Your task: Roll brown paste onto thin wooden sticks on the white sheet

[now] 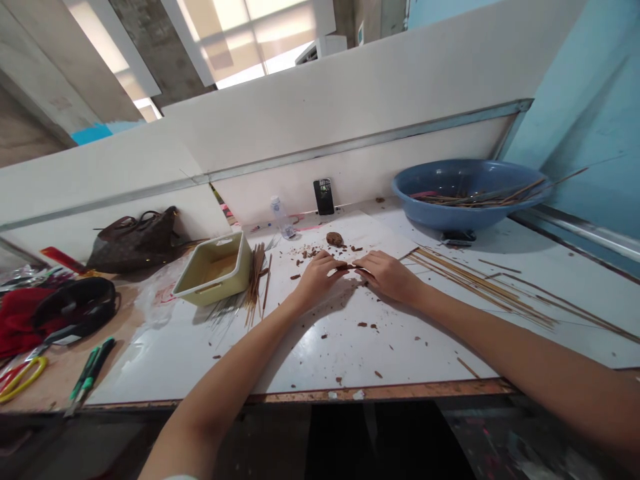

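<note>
Pinching a short brown strip point(353, 267) between our left hand point(317, 280) and right hand point(393, 277), over a white work board point(165, 357). Fingers on both hands curl inward, nearly closed on the strip, tips almost meeting; exact contact is partly hidden. Small brown scraps point(360, 325) lie scattered around both hands.

Layout from the hands: brown lump point(335, 239) at 12 o'clock, just past the fingers. Bundle of thin sticks point(256, 283) at 9 o'clock, right beside a cream plastic tray point(213, 270). Blue basin point(463, 193) at 2 o'clock, holding long sticks that poke over its rim. Loose long sticks point(480, 287) lie flat on the board at 3 o'clock. Plastic bottle point(281, 217) and upright phone point(324, 197) at 12 o'clock, by the back wall. Brown handbag point(135, 241) at 10 o'clock. Green-handled tools point(91, 367) and yellow-handled scissors point(23, 380) at 8 o'clock.
</note>
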A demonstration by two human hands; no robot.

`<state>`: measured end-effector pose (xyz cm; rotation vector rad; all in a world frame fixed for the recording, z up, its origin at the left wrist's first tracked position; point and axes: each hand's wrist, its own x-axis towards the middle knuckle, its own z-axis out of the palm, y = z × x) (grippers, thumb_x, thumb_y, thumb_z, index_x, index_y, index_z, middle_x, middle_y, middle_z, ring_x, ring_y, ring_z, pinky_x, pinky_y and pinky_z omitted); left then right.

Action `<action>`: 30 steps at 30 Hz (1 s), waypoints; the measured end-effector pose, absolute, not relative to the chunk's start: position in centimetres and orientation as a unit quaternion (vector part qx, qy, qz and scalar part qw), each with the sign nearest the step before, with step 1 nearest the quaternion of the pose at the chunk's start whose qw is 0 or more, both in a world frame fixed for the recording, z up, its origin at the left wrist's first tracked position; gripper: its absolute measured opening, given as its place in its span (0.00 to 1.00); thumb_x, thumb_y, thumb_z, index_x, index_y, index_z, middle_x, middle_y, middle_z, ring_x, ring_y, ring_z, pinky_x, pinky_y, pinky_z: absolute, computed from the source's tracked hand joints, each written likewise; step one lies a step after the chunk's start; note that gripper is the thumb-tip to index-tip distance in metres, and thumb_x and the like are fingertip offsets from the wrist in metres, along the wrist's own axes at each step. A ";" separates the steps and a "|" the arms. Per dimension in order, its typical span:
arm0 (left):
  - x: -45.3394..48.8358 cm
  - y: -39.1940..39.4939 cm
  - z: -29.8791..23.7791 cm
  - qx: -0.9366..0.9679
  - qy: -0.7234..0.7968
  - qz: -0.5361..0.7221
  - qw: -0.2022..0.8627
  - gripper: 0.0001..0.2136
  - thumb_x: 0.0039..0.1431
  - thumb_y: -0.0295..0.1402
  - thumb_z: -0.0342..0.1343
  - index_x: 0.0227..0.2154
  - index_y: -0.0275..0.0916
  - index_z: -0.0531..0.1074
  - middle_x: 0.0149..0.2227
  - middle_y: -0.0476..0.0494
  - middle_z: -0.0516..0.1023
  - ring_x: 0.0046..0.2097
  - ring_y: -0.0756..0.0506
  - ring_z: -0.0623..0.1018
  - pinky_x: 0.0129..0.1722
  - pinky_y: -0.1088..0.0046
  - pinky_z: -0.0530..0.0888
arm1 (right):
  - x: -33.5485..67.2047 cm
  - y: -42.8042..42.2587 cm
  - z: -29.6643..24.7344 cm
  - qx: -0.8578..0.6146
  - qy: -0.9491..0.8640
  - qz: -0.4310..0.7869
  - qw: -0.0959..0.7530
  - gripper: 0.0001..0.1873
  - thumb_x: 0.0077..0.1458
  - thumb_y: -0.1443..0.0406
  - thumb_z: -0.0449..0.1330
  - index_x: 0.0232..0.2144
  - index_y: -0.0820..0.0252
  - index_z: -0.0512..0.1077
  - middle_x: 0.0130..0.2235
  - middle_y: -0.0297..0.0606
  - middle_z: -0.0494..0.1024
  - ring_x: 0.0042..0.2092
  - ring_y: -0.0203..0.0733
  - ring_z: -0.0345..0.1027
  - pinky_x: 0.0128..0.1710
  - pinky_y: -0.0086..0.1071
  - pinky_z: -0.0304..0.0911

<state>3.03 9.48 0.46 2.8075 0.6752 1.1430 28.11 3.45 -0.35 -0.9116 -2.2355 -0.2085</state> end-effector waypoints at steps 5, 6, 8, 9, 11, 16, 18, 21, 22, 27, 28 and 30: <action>3.3 9.1 0.5 0.911 0.207 0.356 0.020 0.12 0.78 0.42 0.60 0.49 0.42 0.86 0.39 0.41 0.87 0.42 0.41 0.78 0.46 0.60 0.79 | 27.6 3.1 -0.3 -0.339 -0.868 -0.069 0.356 0.15 0.78 0.64 0.55 0.58 0.61 0.77 0.49 0.50 0.86 0.49 0.56 0.79 0.52 0.52 0.75; 3.3 9.0 0.5 0.913 0.208 0.351 0.020 0.12 0.78 0.41 0.60 0.50 0.42 0.85 0.39 0.42 0.87 0.42 0.41 0.79 0.47 0.59 0.79 | 27.6 3.0 -0.2 -0.338 -0.868 -0.068 0.356 0.15 0.78 0.65 0.54 0.58 0.61 0.78 0.47 0.50 0.86 0.48 0.55 0.79 0.51 0.51 0.75; 3.4 8.9 0.6 0.914 0.214 0.343 0.023 0.12 0.79 0.41 0.59 0.50 0.43 0.85 0.39 0.42 0.87 0.42 0.41 0.79 0.47 0.59 0.79 | 27.6 2.9 -0.3 -0.339 -0.868 -0.071 0.356 0.15 0.78 0.67 0.54 0.56 0.62 0.78 0.45 0.49 0.86 0.47 0.54 0.79 0.50 0.50 0.74; 3.4 8.9 0.6 0.914 0.216 0.342 0.025 0.12 0.79 0.41 0.58 0.49 0.43 0.85 0.39 0.42 0.87 0.42 0.41 0.79 0.47 0.59 0.79 | 27.6 2.9 -0.3 -0.338 -0.868 -0.072 0.355 0.14 0.77 0.68 0.54 0.56 0.62 0.78 0.45 0.49 0.86 0.46 0.54 0.78 0.50 0.50 0.74; 3.5 8.8 0.6 0.914 0.216 0.341 0.029 0.12 0.79 0.41 0.59 0.49 0.43 0.85 0.39 0.42 0.87 0.42 0.41 0.79 0.47 0.59 0.79 | 27.6 2.9 -0.4 -0.338 -0.869 -0.073 0.355 0.14 0.77 0.68 0.55 0.55 0.63 0.79 0.44 0.49 0.85 0.45 0.55 0.78 0.49 0.50 0.73; 3.5 8.6 0.9 0.919 0.211 0.333 0.016 0.12 0.78 0.40 0.59 0.46 0.42 0.86 0.37 0.41 0.87 0.41 0.41 0.78 0.46 0.58 0.78 | 27.6 2.9 -0.6 -0.334 -0.872 -0.068 0.351 0.14 0.78 0.66 0.54 0.53 0.61 0.79 0.43 0.48 0.84 0.45 0.54 0.76 0.47 0.47 0.72; 3.5 8.5 1.0 0.924 0.209 0.321 -0.002 0.13 0.79 0.40 0.57 0.44 0.42 0.86 0.36 0.42 0.87 0.40 0.41 0.77 0.47 0.58 0.77 | 27.6 2.9 -0.6 -0.334 -0.874 -0.064 0.347 0.14 0.79 0.66 0.53 0.52 0.61 0.79 0.42 0.47 0.84 0.44 0.53 0.76 0.46 0.46 0.71; 3.3 8.6 1.2 0.928 0.209 0.309 -0.019 0.15 0.80 0.42 0.56 0.42 0.42 0.85 0.35 0.42 0.86 0.41 0.40 0.76 0.47 0.58 0.76 | 27.6 3.0 -0.6 -0.331 -0.877 -0.061 0.343 0.15 0.79 0.66 0.51 0.51 0.62 0.79 0.41 0.48 0.84 0.43 0.54 0.76 0.45 0.47 0.72; 3.3 8.6 1.3 0.928 0.209 0.307 -0.021 0.16 0.80 0.43 0.55 0.43 0.43 0.85 0.36 0.42 0.86 0.41 0.40 0.76 0.46 0.58 0.76 | 27.5 3.0 -0.6 -0.330 -0.877 -0.062 0.343 0.16 0.79 0.66 0.51 0.52 0.62 0.79 0.42 0.48 0.84 0.44 0.54 0.76 0.46 0.47 0.72; 3.2 8.9 1.3 0.923 0.220 0.316 -0.023 0.18 0.81 0.43 0.53 0.41 0.42 0.85 0.36 0.40 0.86 0.41 0.39 0.77 0.46 0.57 0.76 | 27.4 3.2 -0.5 -0.332 -0.871 -0.091 0.349 0.16 0.79 0.62 0.53 0.59 0.62 0.76 0.48 0.52 0.85 0.48 0.57 0.78 0.51 0.51 0.74; 3.2 8.8 1.3 0.923 0.220 0.314 -0.023 0.18 0.81 0.43 0.53 0.41 0.42 0.84 0.36 0.40 0.86 0.41 0.39 0.77 0.47 0.57 0.76 | 27.3 3.1 -0.5 -0.332 -0.870 -0.097 0.350 0.17 0.79 0.61 0.54 0.59 0.62 0.76 0.49 0.52 0.85 0.49 0.57 0.78 0.51 0.51 0.75; 3.2 8.7 1.4 0.930 0.213 0.300 -0.020 0.17 0.81 0.42 0.53 0.42 0.42 0.84 0.37 0.40 0.86 0.42 0.39 0.78 0.47 0.57 0.75 | 27.2 3.0 -0.4 -0.332 -0.871 -0.099 0.349 0.16 0.79 0.60 0.54 0.58 0.63 0.76 0.47 0.51 0.85 0.48 0.57 0.78 0.50 0.50 0.75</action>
